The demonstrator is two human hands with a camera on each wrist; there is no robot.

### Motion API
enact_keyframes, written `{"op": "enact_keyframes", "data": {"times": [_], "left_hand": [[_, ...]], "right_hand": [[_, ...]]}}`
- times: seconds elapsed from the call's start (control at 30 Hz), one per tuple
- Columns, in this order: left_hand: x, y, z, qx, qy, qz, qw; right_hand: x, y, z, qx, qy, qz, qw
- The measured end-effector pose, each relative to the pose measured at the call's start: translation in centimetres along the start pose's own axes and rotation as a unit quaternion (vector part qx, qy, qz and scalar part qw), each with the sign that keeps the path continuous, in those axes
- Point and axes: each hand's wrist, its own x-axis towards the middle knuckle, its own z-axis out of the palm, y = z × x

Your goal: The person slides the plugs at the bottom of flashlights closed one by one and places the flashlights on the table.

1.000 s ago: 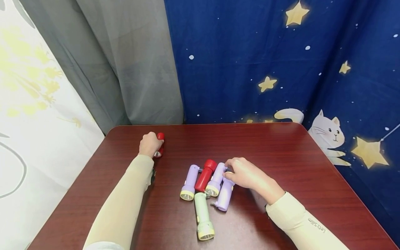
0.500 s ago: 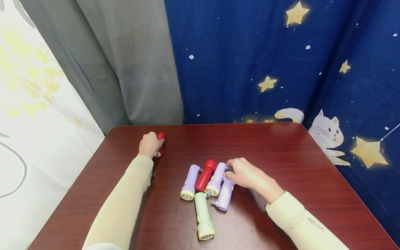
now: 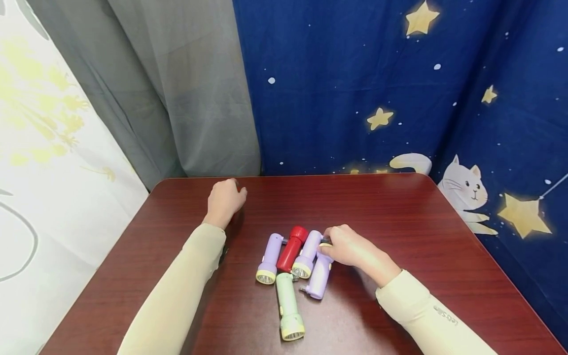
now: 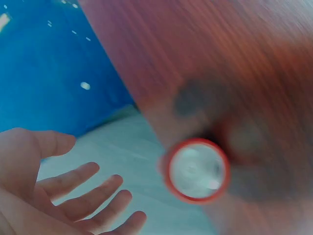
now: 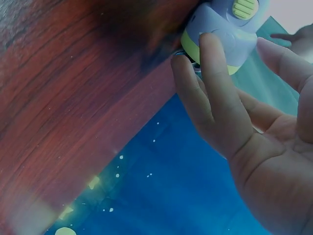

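My left hand (image 3: 225,199) is near the far left part of the table with its fingers spread and nothing between them. Beside it in the left wrist view lies a blurred red flashlight (image 4: 222,166), its round lens facing the camera; in the head view the hand hides it. My right hand (image 3: 352,248) rests at the lens end of a purple flashlight (image 3: 318,282), fairly straight fingertips touching its head (image 5: 222,41). Left of that flashlight lie a second purple one (image 3: 306,256), a red one (image 3: 292,250) and a third purple one (image 3: 269,259). A green flashlight (image 3: 288,303) lies nearest the viewer.
All of this is on a reddish-brown wooden table (image 3: 381,197). Behind its far edge hang a grey curtain (image 3: 213,98) and a blue star-patterned curtain (image 3: 328,88). White patterned fabric (image 3: 53,197) covers the left side.
My left hand has let go of the red flashlight, spread its fingers and moved slightly right and away. My right hand has barely moved, and the grouped flashlights are unmoved.
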Motion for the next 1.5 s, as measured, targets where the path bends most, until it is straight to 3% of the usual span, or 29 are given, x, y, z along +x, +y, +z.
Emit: {"op": "enact_keyframes", "data": {"times": [0.2,0.47,0.7,1.0,1.5], "left_hand": [[-2.0,3.2,-0.4,-0.018,-0.015,0.036,0.9991],[-5.2,6.9,-0.2,-0.015,-0.111,0.057,0.9920],[-7.5,8.6,0.2,-0.021,-0.163,0.060,0.9846],[-9.0,9.8,0.1,-0.019,-0.163,0.077,0.9835],[-9.6,10.4,-0.4,-0.032,-0.160,0.097,0.9818]], "right_hand": [[0.0,0.0,0.6,0.004,-0.013,0.018,1.000],[-0.3,-0.1,1.0,0.075,-0.041,0.075,0.994],[-0.2,-0.1,1.0,0.081,-0.045,0.072,0.993],[-0.1,-0.1,1.0,0.088,-0.045,0.082,0.992],[-0.1,0.0,-0.3,0.089,-0.040,0.054,0.994]]}}
